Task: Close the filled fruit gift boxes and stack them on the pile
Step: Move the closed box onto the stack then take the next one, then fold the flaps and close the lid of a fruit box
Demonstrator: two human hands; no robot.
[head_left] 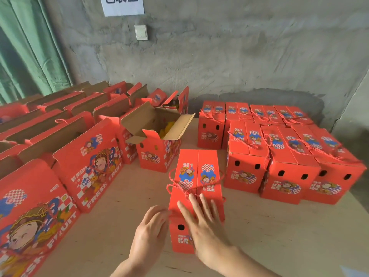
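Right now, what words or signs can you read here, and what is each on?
"FRESH FRUIT": side of the open red box at left.
"包装区", its top cut off: white paper sign on the wall.
Chinese characters and small brand word on the closed box: too blurred to read.

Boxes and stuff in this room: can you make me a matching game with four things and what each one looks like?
Things:
1. nearest box
2. box with yellow fruit
3. curtain
4. light switch

Descriptions:
A. green
B. flaps open
C. white, on the wall
D. closed, rope handles on top

Pairs: 1-D, 2-B, 3-A, 4-C
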